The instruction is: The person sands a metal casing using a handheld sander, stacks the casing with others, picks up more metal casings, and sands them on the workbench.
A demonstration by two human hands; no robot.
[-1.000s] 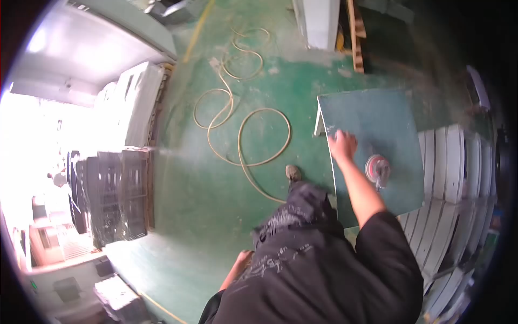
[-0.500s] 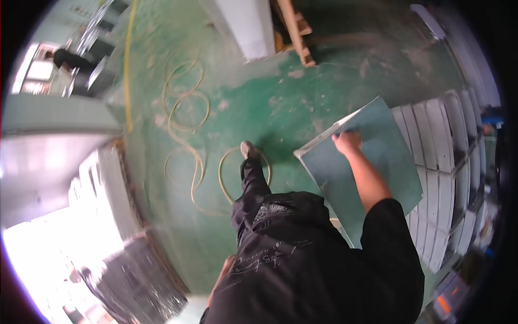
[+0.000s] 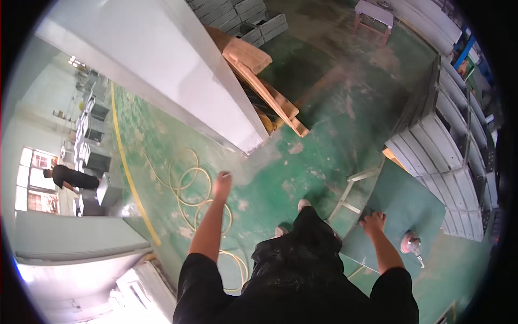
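My left hand (image 3: 222, 186) is held out over the green floor, away from any object. Its fingers look curled in with nothing visible in them, though they are slightly blurred. On the right, my right hand (image 3: 373, 222) rests on a flat grey-green tabletop (image 3: 407, 200), close to its left edge. The fingers of that hand are bent but apart, touching the surface. A handheld power tool with a round reddish head (image 3: 410, 243), perhaps a sander, lies on the same tabletop. Pale metal legs (image 3: 349, 189) show beside the top.
A yellow hose (image 3: 209, 201) lies in loops on the floor. Ahead stands a white pillar (image 3: 183, 70) with wooden boards (image 3: 275, 97) beside it. Grey metal casings (image 3: 440, 146) are stacked at right. Far left, another person (image 3: 75, 177) stands by grey boxes. A small stool (image 3: 373, 19) stands far back.
My view has turned and lifted, bringing the pillar and the other person further into sight. My left hand has swung forward from my side. The power tool has come into view.
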